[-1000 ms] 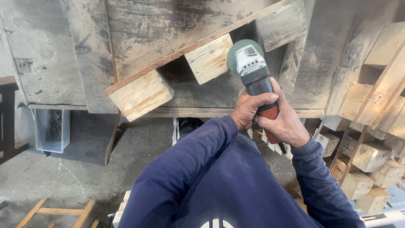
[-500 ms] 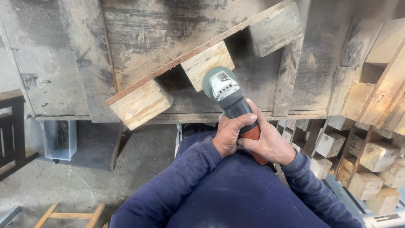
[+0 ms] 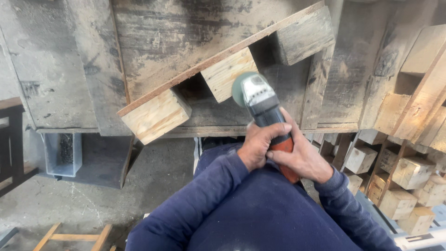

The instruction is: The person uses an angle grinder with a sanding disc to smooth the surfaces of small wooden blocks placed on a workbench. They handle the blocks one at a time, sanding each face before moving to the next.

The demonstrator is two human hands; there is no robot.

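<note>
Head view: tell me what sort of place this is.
Probably a woodworking or pallet workshop: a weathered wooden pallet on the bench, stacked pale wooden blocks at right, a grey-and-orange angle grinder in both hands.

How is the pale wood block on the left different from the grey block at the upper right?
The left block is pale, fresh-looking wood; the right block is grey and weathered. The left block sits lower on the slanted board, the right block higher. The left block is far from the grinder; the right block is nearer. Both sit under the same board.
</note>
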